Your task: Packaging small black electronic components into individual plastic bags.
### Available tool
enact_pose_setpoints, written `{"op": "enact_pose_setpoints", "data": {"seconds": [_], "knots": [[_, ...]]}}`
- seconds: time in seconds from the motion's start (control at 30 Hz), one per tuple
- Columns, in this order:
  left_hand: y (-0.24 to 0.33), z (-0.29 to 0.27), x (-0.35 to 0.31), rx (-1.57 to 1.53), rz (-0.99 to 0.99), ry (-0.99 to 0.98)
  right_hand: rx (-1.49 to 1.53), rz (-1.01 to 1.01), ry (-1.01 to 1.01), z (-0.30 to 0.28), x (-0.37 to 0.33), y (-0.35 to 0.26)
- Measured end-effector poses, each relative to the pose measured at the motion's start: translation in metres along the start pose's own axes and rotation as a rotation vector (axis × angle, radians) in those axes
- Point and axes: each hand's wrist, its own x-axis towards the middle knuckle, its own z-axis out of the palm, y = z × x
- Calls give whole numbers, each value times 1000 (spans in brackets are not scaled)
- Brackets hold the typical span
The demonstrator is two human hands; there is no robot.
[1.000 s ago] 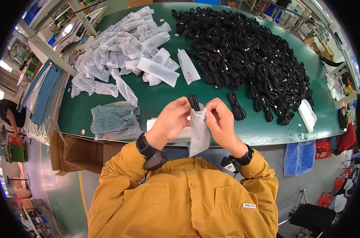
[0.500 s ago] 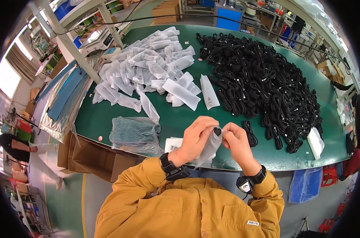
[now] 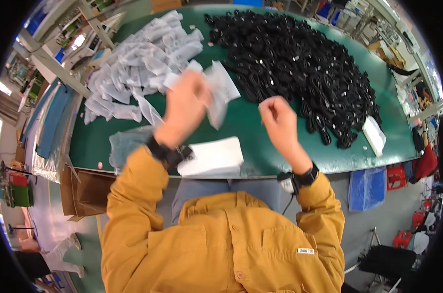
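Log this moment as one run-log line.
left hand: holds clear bag, raised, blurred | right hand: empty, beside black cable pile | green table

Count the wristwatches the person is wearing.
2. One black watch sits on the left wrist, below the raised left hand. The other black watch is on the right wrist, below the right hand.

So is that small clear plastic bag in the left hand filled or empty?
Cannot tell. The small clear plastic bag is motion-blurred in the raised left hand; no dark cable shows through it, but the blur hides its contents.
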Motion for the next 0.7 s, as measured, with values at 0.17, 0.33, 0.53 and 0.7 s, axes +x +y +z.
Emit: {"op": "enact_pose_setpoints", "data": {"seconds": [0.17,0.33,0.53,0.7], "knots": [[-24,-17,12,-106,97,197,-910,-324,64,-43,-22,47],[-18,38,-93,-153,156,-314,-928,-178,-96,-41,-59,85],[0,69,-128,-38,242,-237,-718,-136,-173,-35,-68,49],[-4,70,-132,-87,91,-273,102,527,-339,-20,-74,24]]}}
